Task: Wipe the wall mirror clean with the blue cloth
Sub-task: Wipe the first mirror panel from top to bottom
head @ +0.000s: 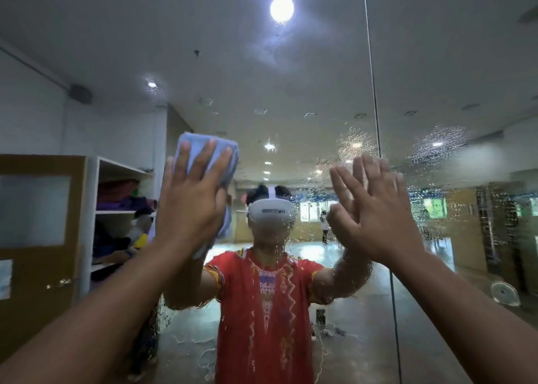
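Right now our left hand (189, 206) presses the blue cloth (201, 148) flat on the wall mirror (305, 72), fingers straight and spread, while unwiped droplets (442, 146) lie toward three o'clock, beyond our flat, empty right hand (375, 209).

Wall mirror (320, 78) was smooth, glossy glass w/ wet droplets speckling its surface. Blue cloth (201, 148) looked like soft, matt fabric, slightly fuzzy.

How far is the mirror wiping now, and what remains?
Early, it seems. The mirror left of the blue cloth looks free of drops. The left hand presses the cloth flat on it; the right hand is open. Droplets cover the right side and lower middle, not yet wiped.
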The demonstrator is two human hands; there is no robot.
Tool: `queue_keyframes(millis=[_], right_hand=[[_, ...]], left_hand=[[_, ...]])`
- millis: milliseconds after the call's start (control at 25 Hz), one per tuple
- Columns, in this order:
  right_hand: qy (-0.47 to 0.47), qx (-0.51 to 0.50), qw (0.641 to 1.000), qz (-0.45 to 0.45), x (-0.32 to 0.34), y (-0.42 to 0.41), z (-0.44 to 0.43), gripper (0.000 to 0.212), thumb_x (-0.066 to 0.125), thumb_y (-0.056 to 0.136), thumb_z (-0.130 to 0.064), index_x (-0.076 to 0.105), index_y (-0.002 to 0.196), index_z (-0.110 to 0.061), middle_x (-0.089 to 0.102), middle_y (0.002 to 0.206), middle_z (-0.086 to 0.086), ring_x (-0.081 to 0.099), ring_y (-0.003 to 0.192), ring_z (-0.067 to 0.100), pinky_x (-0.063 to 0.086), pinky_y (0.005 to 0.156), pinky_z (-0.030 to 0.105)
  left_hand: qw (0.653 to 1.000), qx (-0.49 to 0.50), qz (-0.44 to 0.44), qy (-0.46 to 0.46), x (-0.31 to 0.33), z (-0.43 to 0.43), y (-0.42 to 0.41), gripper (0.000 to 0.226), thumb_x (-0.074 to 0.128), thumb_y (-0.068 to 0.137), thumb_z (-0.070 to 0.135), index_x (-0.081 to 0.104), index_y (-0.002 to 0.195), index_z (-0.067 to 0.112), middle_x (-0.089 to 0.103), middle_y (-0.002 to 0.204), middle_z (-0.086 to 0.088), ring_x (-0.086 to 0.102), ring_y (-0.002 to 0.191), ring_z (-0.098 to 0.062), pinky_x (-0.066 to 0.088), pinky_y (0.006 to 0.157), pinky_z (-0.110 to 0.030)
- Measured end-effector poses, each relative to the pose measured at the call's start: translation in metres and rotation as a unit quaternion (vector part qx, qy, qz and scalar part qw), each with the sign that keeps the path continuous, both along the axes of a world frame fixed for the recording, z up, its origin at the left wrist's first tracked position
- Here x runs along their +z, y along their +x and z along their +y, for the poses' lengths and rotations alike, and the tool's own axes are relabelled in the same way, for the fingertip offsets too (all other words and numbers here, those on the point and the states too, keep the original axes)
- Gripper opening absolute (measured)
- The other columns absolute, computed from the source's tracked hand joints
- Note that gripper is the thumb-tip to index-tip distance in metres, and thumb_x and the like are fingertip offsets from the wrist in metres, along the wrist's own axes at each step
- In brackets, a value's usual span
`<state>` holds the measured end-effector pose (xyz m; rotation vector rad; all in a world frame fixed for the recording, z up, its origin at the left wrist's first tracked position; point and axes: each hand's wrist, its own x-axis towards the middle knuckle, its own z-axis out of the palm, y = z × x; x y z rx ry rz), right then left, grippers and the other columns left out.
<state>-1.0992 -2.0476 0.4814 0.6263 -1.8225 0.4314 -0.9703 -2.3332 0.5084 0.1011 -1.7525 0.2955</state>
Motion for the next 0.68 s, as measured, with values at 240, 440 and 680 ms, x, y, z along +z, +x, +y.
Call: queue_keyframes(millis=[240,440,680], right_hand=[[-0.005,-0.014,1.000,-0.021,-0.009,-0.017,0.022,0.070,0.016,0.090,-0.068,0.007,0.157,-0.050,-0.011,0.170,0.000,-0.010,0.157,0.027,-0.007,0.124,0.046],[-0.014,-0.010,1.000,-0.003,-0.014,-0.027,0.019,0.068,0.017,0.094,-0.066,0.004,0.159,-0.050,-0.016,0.170,-0.002,-0.020,0.155,0.023,-0.014,0.123,0.043],[-0.035,-0.008,0.999,0.021,-0.018,-0.035,0.015,0.067,0.024,0.096,-0.061,0.007,0.160,-0.049,-0.011,0.171,-0.001,-0.015,0.157,0.024,-0.013,0.123,0.044]], left_hand=[[0.997,-0.022,0.038,0.061,0.114,0.062,-0.032,0.060,0.040,0.098,0.023,0.028,0.155,0.035,0.021,0.165,0.006,0.004,0.154,-0.033,0.009,0.123,-0.053],[0.999,-0.023,0.006,-0.025,0.115,0.100,-0.057,0.065,0.041,0.096,0.023,0.023,0.157,0.037,0.018,0.166,0.006,0.000,0.155,-0.031,0.003,0.123,-0.051],[0.957,-0.052,-0.073,-0.276,-0.023,0.082,-0.049,0.066,0.052,0.091,0.026,0.036,0.155,0.026,0.032,0.162,-0.005,0.018,0.152,-0.038,0.023,0.118,-0.059]])
